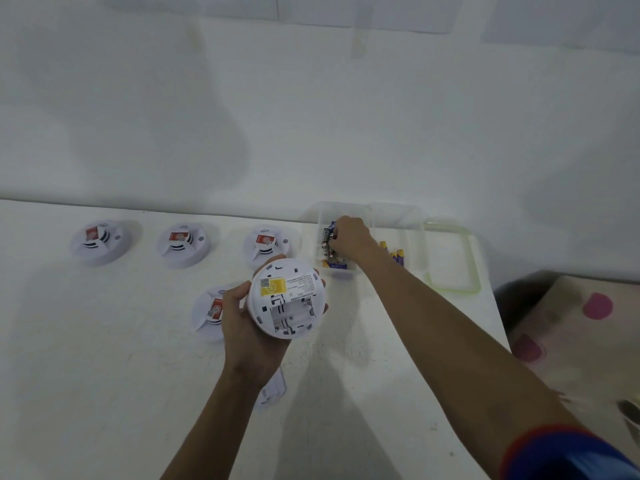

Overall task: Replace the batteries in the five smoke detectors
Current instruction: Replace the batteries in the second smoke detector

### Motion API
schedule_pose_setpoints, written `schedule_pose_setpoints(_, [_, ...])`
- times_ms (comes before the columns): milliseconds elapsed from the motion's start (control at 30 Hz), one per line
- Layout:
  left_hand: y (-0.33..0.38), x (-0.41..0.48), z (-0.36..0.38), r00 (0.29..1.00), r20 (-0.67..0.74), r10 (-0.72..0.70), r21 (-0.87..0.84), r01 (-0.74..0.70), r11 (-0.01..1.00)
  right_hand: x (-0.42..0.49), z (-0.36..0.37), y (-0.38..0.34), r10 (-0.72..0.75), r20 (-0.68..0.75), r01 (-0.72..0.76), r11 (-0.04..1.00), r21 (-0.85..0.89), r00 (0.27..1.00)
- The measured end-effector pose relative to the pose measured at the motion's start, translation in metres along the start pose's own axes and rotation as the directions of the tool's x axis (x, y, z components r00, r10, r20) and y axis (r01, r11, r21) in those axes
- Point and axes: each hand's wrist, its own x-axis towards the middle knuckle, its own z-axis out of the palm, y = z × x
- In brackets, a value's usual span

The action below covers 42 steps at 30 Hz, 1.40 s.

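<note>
A: Where is the round white plastic smoke detector (285, 299) with its back open?

B: In the left hand (246, 323), held above the white table (104, 375); the fingers wrap its rim from beneath, thumb on the left edge; its flat back faces up at the camera, the yellow label on the far half, the open battery bay on the near half; the bay looks empty.

A: And the right hand (349, 237)?

B: Beyond and to the right of that detector, reaching into a clear plastic box (415, 237) by the wall; its fingers are curled down onto some dark cylindrical batteries (326, 237) in the box's left compartment; those lie with their long axes running away from the person, towards the wall.

A: Anything else in the box?

B: Yellow-and-purple batteries (396, 254) in the right compartment, partly hidden by the forearm; I cannot tell which way they lie; a clear lid with a pale green rim (471, 258) lies flat just right of the box.

A: The other detectors?

B: Three white smoke detectors (183, 244) stand in a row beyond and left of the held one, domes up, red stickers showing; a fourth white detector (209, 311) sits just left of it, partly behind the left hand; a small white plastic cover (273, 389) lies on the table below it, beside the left wrist.
</note>
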Motion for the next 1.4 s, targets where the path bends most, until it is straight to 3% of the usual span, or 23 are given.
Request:
schedule_pose_setpoints(133, [0.000, 0.002, -0.004, 1.000, 0.005, 0.009, 0.031, -0.009, 0.999, -0.001, -0.003, -0.001, 0.000, 0.006, -0.001, 0.997, 0.077, 1.000])
schedule_pose_setpoints(300, [0.001, 0.004, -0.008, 1.000, -0.016, 0.004, 0.004, -0.004, 1.000, -0.008, -0.016, 0.001, 0.066, -0.128, -0.011, 0.920, 0.392, 0.990])
schedule_pose_setpoints(467, [0.002, 0.002, -0.009, 0.999, -0.033, -0.001, -0.028, 0.000, 1.000, -0.012, -0.023, -0.007, 0.046, -0.241, 0.008, 0.976, 0.218, 0.969])
schedule_pose_setpoints(533, [0.003, 0.001, -0.008, 0.999, -0.033, 0.007, -0.032, -0.008, 0.999, -0.011, -0.023, -0.013, 0.040, -0.225, 0.019, 0.967, 0.254, 0.973])
schedule_pose_setpoints(633, [0.005, 0.000, -0.006, 0.999, -0.033, 0.016, -0.030, -0.017, 0.999, -0.008, -0.020, -0.016, 0.039, -0.122, 0.002, 0.948, 0.319, 0.992])
schedule_pose_setpoints(767, [0.009, 0.000, -0.009, 0.999, -0.045, 0.025, -0.025, -0.026, 0.999, -0.010, -0.016, -0.014, -0.009, 0.122, -0.017, 0.978, 0.208, 0.992])
schedule_pose_setpoints(833, [0.011, -0.001, -0.011, 0.998, -0.056, 0.025, -0.021, -0.027, 0.999, -0.011, -0.011, -0.013, -0.024, 0.171, 0.005, 0.994, 0.109, 0.985])
schedule_pose_setpoints(1033, [0.015, -0.001, -0.018, 0.997, -0.068, 0.048, 0.009, -0.048, 0.999, -0.014, -0.003, -0.011, -0.035, 0.116, 0.030, 0.999, 0.039, 0.993])
schedule_pose_setpoints(1167, [0.016, -0.002, -0.022, 0.993, -0.100, 0.062, 0.041, -0.058, 0.997, -0.018, -0.001, -0.011, -0.035, 0.008, 0.033, 0.978, 0.207, 0.999])
schedule_pose_setpoints(1267, [0.017, -0.003, -0.023, 0.994, -0.099, 0.049, 0.027, -0.046, 0.999, -0.024, -0.005, -0.015, 0.042, -0.037, -0.020, 0.885, 0.465, 0.998])
schedule_pose_setpoints(1400, [0.021, -0.006, -0.025, 0.998, -0.056, 0.034, 0.037, -0.032, 0.999, -0.042, -0.017, -0.024, 0.206, 0.020, -0.125, 0.510, 0.851, 0.978])
